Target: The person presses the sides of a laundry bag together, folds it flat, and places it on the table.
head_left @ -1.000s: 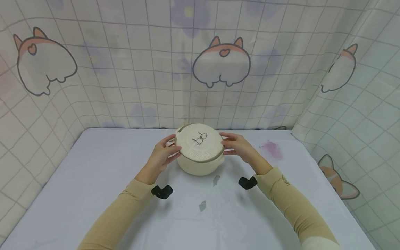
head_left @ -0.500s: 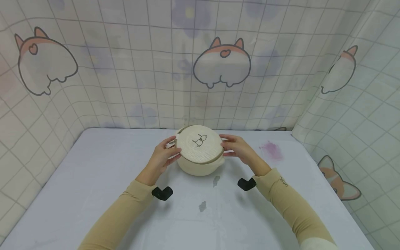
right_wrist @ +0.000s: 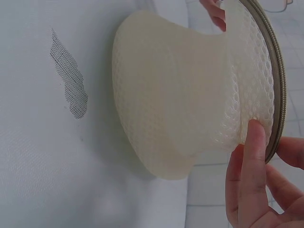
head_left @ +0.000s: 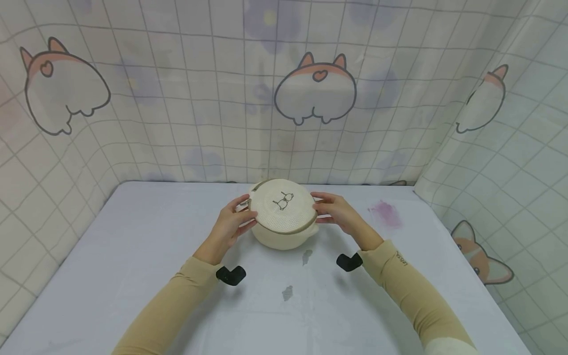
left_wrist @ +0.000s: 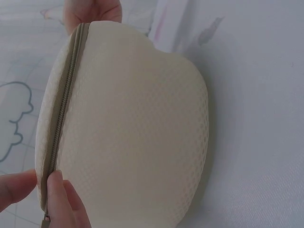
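A round cream mesh laundry bag (head_left: pixel 284 239) stands at the back middle of the table, with a glasses-like line drawing on its flat top. My left hand (head_left: pixel 228 224) pinches the rim on the left side, thumb on one face and fingers on the other. In the left wrist view, the brown zipper (left_wrist: pixel 61 109) runs along this rim, with its pull tab (left_wrist: pixel 45 222) hanging by the fingertips. On the opposite side, my right hand (head_left: pixel 339 212) pinches the rim too. The right wrist view shows the bag's soft side wall (right_wrist: pixel 166 95) sagging inward below that rim.
The bag rests on a white-covered table (head_left: pixel 133 256). Two grey patches (head_left: pixel 287 293) mark the cloth in front of it, and a pink stain (head_left: pixel 386 213) lies to the right. A gridded curtain (head_left: pixel 213 98) with corgi drawings closes off the back and sides.
The bag's top has sunk slightly, tipping a little toward me. My right hand has shifted slightly left and down with the rim. Both hands keep their hold.
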`<action>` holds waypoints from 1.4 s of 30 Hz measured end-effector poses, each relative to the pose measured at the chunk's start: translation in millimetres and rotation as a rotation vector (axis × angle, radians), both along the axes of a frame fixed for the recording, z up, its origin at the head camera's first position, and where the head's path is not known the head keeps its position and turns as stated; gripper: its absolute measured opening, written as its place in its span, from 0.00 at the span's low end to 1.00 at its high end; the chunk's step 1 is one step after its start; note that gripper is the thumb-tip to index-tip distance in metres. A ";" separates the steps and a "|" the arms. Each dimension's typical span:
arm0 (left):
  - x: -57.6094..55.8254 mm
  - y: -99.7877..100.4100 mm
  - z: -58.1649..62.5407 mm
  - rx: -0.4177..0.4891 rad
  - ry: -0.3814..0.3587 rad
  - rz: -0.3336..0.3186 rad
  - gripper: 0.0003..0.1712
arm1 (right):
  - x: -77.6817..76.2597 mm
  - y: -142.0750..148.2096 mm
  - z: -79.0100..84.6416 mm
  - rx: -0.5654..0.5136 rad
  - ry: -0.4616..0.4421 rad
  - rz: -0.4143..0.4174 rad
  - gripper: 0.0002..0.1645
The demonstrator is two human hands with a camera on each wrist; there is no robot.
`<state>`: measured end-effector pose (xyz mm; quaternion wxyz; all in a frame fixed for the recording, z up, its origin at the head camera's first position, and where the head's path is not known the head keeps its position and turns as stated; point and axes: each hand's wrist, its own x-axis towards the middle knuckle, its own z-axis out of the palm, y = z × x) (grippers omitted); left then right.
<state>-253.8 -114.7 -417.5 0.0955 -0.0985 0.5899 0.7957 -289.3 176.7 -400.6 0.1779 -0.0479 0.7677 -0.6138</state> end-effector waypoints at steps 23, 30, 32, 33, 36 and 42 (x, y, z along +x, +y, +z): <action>-2.2 -1.4 -6.3 -0.006 -0.009 0.005 0.42 | -3.1 -3.3 -7.5 0.025 -0.017 -0.027 0.33; -3.5 -2.0 -11.1 -0.003 -0.012 0.002 0.41 | -4.0 -4.4 -11.9 0.032 -0.032 -0.039 0.33; -3.7 -1.9 -12.9 -0.007 -0.012 0.001 0.41 | -3.7 -4.7 -12.4 0.029 -0.034 -0.040 0.33; -3.7 -1.9 -13.9 -0.009 -0.012 0.000 0.41 | -3.4 -4.7 -12.5 0.028 -0.033 -0.038 0.33; -3.2 -2.0 -15.6 -0.015 -0.014 0.005 0.41 | -3.0 -4.6 -13.0 0.023 -0.033 -0.036 0.33; -0.4 -1.5 -18.8 -0.010 -0.023 0.012 0.41 | -3.4 -3.0 -15.3 0.021 -0.042 -0.030 0.33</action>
